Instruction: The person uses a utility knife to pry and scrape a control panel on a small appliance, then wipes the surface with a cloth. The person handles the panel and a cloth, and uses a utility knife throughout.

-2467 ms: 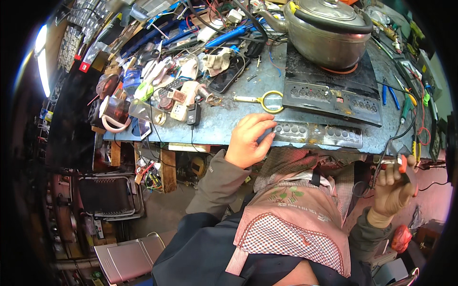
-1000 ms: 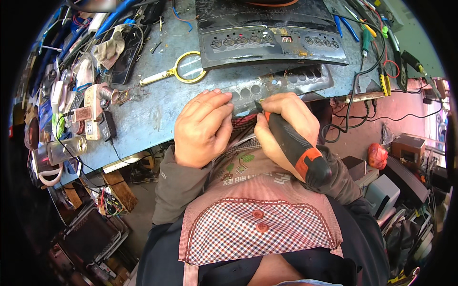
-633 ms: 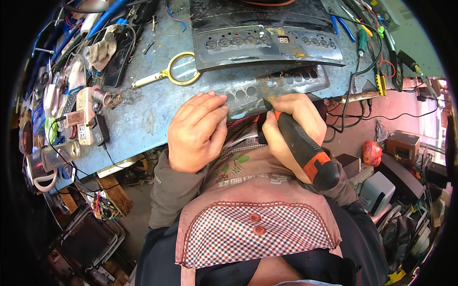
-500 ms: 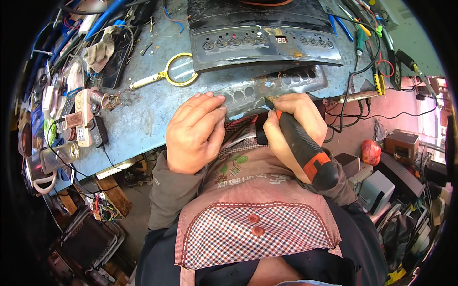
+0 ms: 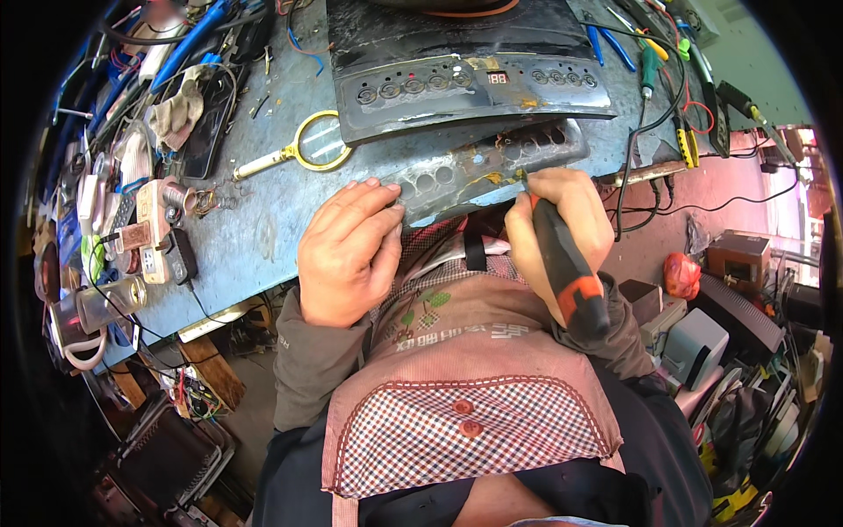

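A dark panel strip with round holes and yellowish residue lies along the near edge of the blue bench. The fingers of my left hand hold its left end, with the thumb tucked against the near side. My right hand is wrapped round a chunky black-and-orange handheld tool. Its dark tip meets the strip's near edge, right of the middle, though the fingers cover most of that end. Just beyond the strip sits a larger black control panel with a row of buttons and a small display.
A yellow-rimmed magnifying glass rests left of the panel. Gloves, a power strip and a glass jar crowd the left side. Blue-handled pliers, a green screwdriver and black cables lie to the right.
My right hand and the tool have shifted slightly right along the strip's near edge, and the tool stands a little steeper. The bench items appear slightly further left as the view shifts.
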`<action>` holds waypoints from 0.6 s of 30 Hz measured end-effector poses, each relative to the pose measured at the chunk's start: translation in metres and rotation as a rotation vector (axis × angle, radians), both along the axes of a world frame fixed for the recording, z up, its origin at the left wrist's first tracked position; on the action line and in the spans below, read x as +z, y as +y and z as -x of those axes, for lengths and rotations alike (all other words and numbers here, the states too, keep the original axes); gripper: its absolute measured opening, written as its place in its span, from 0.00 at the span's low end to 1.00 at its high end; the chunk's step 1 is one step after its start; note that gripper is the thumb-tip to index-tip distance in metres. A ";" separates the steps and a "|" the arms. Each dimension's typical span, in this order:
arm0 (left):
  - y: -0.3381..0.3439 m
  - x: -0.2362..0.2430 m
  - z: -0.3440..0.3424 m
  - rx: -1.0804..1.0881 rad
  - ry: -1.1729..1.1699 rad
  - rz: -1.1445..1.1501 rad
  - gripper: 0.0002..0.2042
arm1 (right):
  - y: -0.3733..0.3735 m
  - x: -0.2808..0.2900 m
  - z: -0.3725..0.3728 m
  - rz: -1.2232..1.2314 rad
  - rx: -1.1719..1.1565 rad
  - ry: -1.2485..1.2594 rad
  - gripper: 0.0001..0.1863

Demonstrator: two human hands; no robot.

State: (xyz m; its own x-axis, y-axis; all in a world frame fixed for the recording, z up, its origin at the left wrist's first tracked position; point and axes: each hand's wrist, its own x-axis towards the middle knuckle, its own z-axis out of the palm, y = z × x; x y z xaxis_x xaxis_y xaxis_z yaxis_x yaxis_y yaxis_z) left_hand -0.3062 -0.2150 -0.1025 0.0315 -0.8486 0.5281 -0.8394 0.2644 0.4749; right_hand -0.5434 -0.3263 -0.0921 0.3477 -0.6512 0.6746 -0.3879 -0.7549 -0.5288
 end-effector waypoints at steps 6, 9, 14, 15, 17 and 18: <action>0.000 0.001 0.000 -0.009 -0.016 -0.008 0.10 | 0.006 -0.003 -0.002 0.100 0.170 -0.072 0.17; 0.000 0.002 0.001 -0.008 -0.024 -0.009 0.11 | 0.014 -0.008 -0.005 0.066 0.311 -0.003 0.22; -0.001 0.003 0.001 -0.016 -0.028 -0.014 0.11 | 0.023 -0.016 -0.016 0.211 0.323 0.224 0.19; -0.001 0.002 0.000 -0.018 -0.023 -0.015 0.11 | 0.025 -0.017 -0.016 0.233 0.307 0.254 0.19; -0.001 0.000 0.000 -0.024 -0.014 -0.018 0.11 | 0.025 -0.022 -0.019 0.259 0.263 0.259 0.18; 0.000 0.001 0.000 -0.021 -0.017 -0.023 0.12 | 0.024 -0.024 -0.019 0.271 0.241 0.262 0.18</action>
